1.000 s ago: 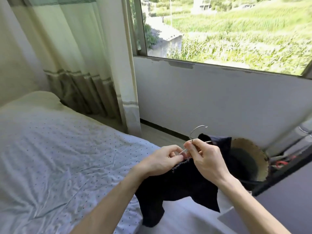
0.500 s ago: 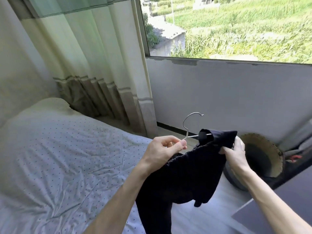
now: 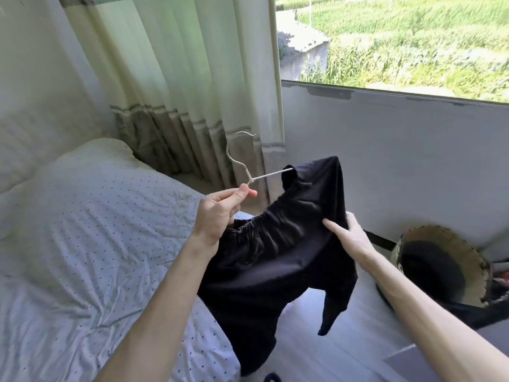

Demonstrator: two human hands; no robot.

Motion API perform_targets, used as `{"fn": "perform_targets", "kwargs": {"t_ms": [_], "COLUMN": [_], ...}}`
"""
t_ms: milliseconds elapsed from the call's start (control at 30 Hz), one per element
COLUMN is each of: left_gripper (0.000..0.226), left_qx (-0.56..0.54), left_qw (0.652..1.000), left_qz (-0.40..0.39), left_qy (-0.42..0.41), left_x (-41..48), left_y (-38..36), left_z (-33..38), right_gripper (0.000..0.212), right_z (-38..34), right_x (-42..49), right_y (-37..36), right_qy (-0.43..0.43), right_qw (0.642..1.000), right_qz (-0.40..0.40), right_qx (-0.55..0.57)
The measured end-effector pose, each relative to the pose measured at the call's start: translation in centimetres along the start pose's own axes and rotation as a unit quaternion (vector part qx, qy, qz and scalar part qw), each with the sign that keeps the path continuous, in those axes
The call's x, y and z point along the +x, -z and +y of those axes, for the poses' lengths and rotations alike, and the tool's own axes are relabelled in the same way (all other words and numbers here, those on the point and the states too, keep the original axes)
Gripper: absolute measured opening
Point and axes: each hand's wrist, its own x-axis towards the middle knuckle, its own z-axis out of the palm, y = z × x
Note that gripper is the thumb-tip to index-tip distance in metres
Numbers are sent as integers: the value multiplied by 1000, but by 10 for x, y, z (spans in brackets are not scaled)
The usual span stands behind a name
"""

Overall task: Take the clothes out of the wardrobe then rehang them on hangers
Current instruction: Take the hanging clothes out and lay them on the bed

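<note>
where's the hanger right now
Head view, centre: the white wire hanger is pinched at its neck by the left hand, hook up before the curtain, its arm running right into the black garment.

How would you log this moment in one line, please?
left hand: pinches hanger | right hand: grips garment | garment: partly on hanger

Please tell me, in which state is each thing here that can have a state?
hanger, held up, one arm inside the garment.
black garment, partly on the hanger, hanging down.
left hand, pinches the hanger's neck.
right hand, grips the garment's edge.
curtain, pulled aside, window uncovered.
</note>
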Motion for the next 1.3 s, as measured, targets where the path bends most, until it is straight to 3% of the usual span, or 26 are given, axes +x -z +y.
{"fn": "perform_targets", "kwargs": {"t_ms": [100, 267, 333, 433, 500, 767, 1033, 1167, 1233, 1300], "left_gripper": [29, 32, 33, 32, 30, 23, 24, 23, 24, 25], "left_qx": [-10, -16, -8, 16, 40, 246, 238, 214, 214, 204], "left_qw": [999, 995, 993, 991, 988, 944, 927, 928, 925, 922], "left_qz": [40, 93, 112, 124, 132, 66, 99, 115, 139, 167], "left_qy": [4, 13, 19, 37, 64, 208, 272, 283, 280, 282], "left_x": [29, 97, 130, 184, 221, 350, 413, 422, 427, 431], "left_y": [34, 120, 158, 215, 250, 340, 337, 336, 340, 344], "left_z": [-1, -21, -41, -84, -121, -305, -444, -487, -500, -509], "right_gripper": [41, 51, 44, 36, 46, 54, 58, 62, 51, 22], "right_z": [-35, -84, -91, -91, -85, 18, 139, 163, 170, 172], "right_x": [29, 91, 118, 162, 187, 228, 203, 196, 196, 198], "right_y": [-33, -113, -154, -221, -263, -371, -407, -419, -421, -420], "right_qy": [27, 86, 92, 62, 14, -133, -258, -288, -303, -295], "right_qw": [999, 990, 985, 977, 971, 904, 789, 776, 781, 759], "right_qz": [-4, -31, -45, -64, -88, -205, -341, -337, -313, -343], "right_qx": [-34, -105, -136, -191, -220, -352, -441, -449, -447, -469]}}
